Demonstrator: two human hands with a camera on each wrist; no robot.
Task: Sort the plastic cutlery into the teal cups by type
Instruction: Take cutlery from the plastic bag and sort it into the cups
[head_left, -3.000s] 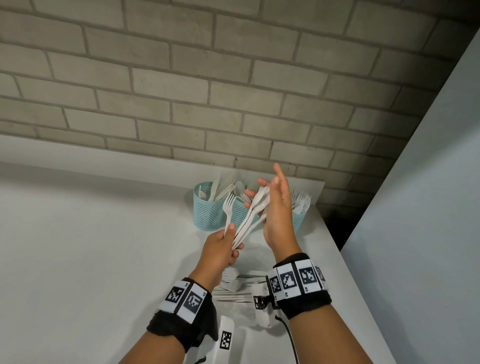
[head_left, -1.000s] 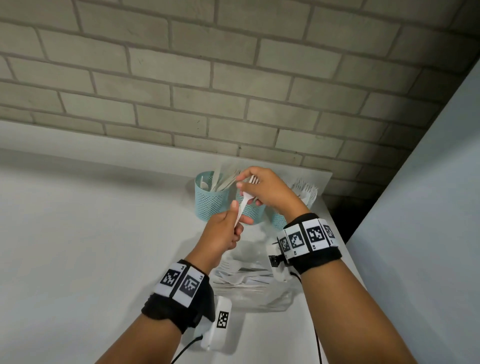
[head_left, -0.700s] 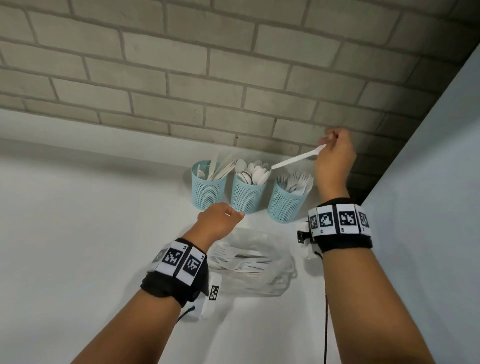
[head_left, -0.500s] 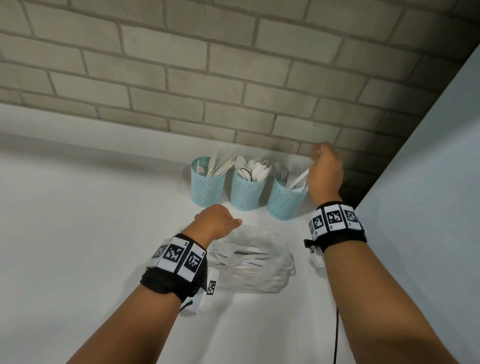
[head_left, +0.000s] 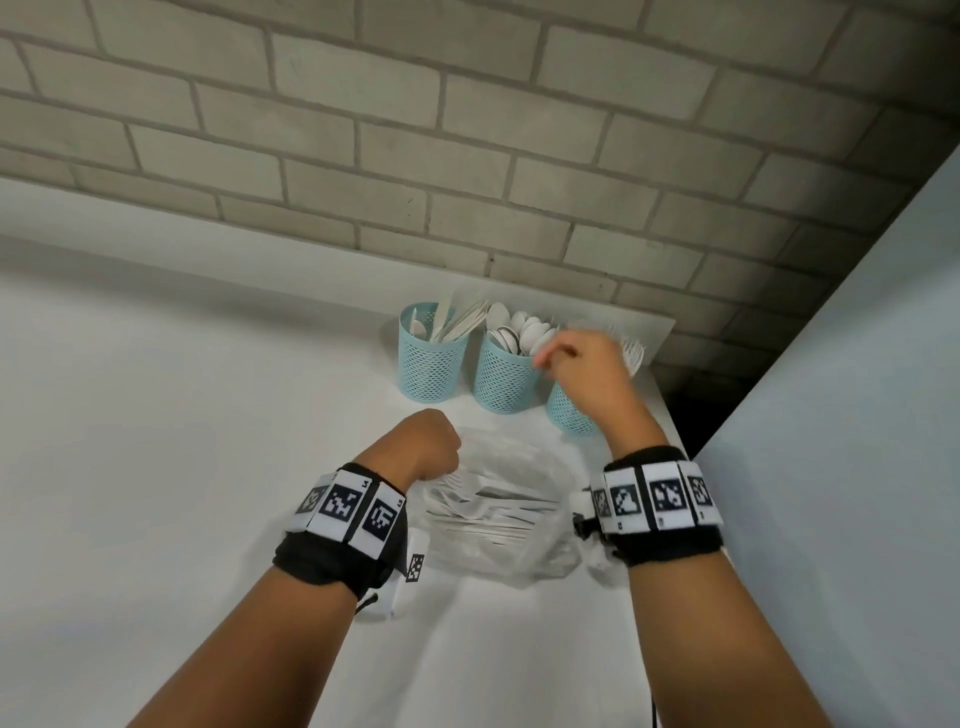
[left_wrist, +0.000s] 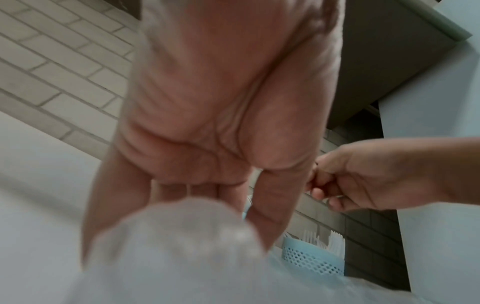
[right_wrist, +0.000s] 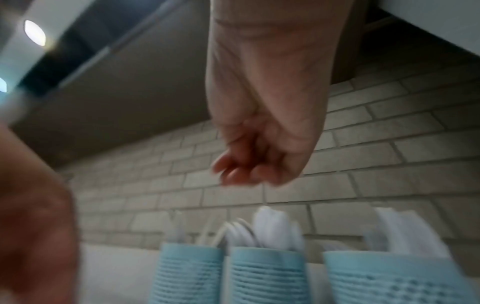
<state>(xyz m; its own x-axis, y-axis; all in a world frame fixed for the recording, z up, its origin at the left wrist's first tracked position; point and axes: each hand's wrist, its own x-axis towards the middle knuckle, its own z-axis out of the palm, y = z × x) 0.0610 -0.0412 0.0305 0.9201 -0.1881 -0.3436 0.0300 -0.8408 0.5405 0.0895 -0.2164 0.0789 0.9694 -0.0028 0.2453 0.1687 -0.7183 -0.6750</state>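
Three teal mesh cups stand by the brick wall: the left cup (head_left: 434, 364) holds knives, the middle cup (head_left: 504, 376) spoons, the right cup (head_left: 566, 415) forks. My right hand (head_left: 579, 366) hovers over the right cup and covers part of it, its fingers loosely curled and empty. My left hand (head_left: 423, 447) is lower, with curled fingers at the left edge of a clear plastic bag (head_left: 501, 512) of white cutlery. Whether it grips the bag is hidden. In the right wrist view, my right hand (right_wrist: 249, 164) hangs above the cups (right_wrist: 267, 275).
The white counter (head_left: 182, 441) runs left from the cups. Its right edge (head_left: 670, 415) lies just beyond the fork cup, with a dark gap there. A pale panel (head_left: 857, 415) rises on the right, and the brick wall (head_left: 467, 156) backs the counter.
My right hand took the fork from my left hand, swung right and dropped it in the right cup, and now hangs empty. My left hand sank to the bag.
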